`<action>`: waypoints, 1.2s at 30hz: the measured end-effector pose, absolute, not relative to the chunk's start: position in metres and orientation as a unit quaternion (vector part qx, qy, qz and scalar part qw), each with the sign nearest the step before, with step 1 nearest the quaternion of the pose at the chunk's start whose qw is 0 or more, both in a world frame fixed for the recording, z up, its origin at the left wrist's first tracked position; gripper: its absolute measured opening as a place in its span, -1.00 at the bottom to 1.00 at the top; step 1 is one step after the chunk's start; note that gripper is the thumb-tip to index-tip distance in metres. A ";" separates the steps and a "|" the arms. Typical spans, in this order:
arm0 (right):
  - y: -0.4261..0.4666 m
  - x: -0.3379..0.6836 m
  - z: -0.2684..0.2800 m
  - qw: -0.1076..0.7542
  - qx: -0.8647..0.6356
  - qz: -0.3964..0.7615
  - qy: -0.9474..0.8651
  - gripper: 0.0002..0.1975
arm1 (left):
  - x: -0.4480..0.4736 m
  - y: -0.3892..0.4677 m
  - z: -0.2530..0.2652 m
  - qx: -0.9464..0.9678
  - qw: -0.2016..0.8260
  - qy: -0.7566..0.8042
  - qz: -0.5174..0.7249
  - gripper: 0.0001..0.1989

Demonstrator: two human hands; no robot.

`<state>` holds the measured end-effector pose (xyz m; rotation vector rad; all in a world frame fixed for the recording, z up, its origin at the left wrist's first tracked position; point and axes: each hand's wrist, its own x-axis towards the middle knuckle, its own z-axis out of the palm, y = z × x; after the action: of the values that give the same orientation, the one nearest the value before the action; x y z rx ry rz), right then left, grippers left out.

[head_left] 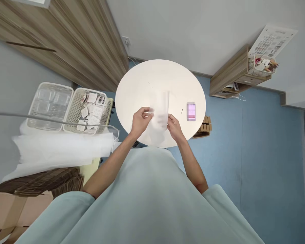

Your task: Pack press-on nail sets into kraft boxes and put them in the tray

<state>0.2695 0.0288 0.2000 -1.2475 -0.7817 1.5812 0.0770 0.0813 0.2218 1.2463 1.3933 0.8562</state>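
A thin white, translucent sheet (159, 110), soft-looking like packing foam or film, is held up over the round white table (134, 81). Its pale colour blends with the tabletop, so its outline is hard to follow. My left hand (141, 122) pinches its left edge between thumb and fingers. At the lower right edge, the fingers of my right hand (175, 128) are closed on the same sheet, partly hidden behind it. Whether anything is wrapped inside cannot be made out. To the right of my right hand lies a phone (191, 112) with a blurred pinkish screen.
On the left are a basket of small packets (70, 117), a basket of clear plastic boxes (32, 112), white foam sheeting (56, 149) and cardboard (27, 210). A grey cable (53, 121) crosses them. A wooden cabinet (230, 73) stands right; small brown boxes (205, 128) sit beside the table.
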 end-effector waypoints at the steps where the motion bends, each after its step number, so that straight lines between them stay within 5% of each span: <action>1: 0.031 0.270 0.196 0.468 -0.502 0.655 -0.315 -0.59 | 0.080 0.080 0.222 0.519 0.521 0.577 0.355 -0.72; 17: 0.036 0.288 0.164 0.374 -0.440 0.737 -0.351 -0.53 | 0.108 0.033 0.199 0.494 0.511 0.621 0.332 -0.74; 36: 0.056 0.302 0.132 0.423 -0.639 0.569 -0.299 -0.53 | 0.040 0.102 0.156 0.357 0.512 0.702 0.343 -0.89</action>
<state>0.3016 0.0564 0.1316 -1.6001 -0.7472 1.4231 0.0403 0.1017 0.1561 0.8588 1.6876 0.8263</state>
